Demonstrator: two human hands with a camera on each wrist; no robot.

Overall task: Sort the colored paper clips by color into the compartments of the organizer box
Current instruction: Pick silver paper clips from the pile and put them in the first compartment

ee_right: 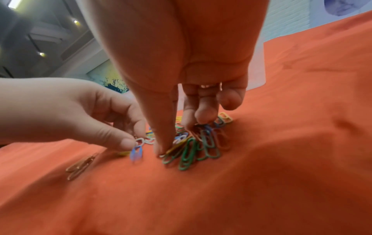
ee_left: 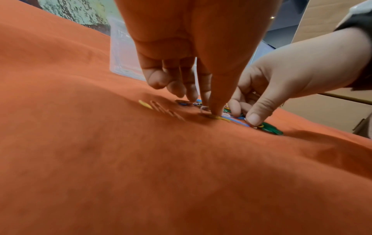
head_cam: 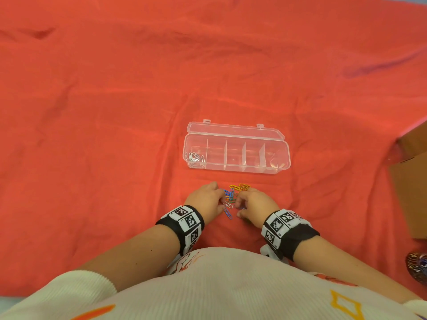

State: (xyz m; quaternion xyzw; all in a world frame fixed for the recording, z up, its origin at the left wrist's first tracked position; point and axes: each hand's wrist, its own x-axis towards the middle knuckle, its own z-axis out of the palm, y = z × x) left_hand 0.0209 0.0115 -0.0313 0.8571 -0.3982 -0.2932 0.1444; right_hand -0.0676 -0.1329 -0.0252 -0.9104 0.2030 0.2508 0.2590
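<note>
A clear organizer box [head_cam: 236, 168] lies on the red cloth with its lid open behind it. Several white paper clips [head_cam: 196, 157] sit in its leftmost compartment; the other compartments look empty. A pile of mixed colored clips [head_cam: 233, 194] lies nearer me, between my hands. My left hand [head_cam: 223, 202] pinches a white clip [ee_right: 141, 141] at the pile's left edge between thumb and forefinger, and a blurred blue clip [ee_right: 136, 153] hangs just under it. My right hand [ee_right: 175, 138] presses its thumb and fingertips down on the pile, beside several green clips [ee_right: 191, 155].
A brown cardboard box [head_cam: 413, 181] stands at the right edge of the cloth, with a dark patterned object [head_cam: 418, 266] nearer me. Two orange-brown clips [ee_right: 80, 167] lie apart from the pile. The red cloth [head_cam: 115, 112] is wrinkled all around.
</note>
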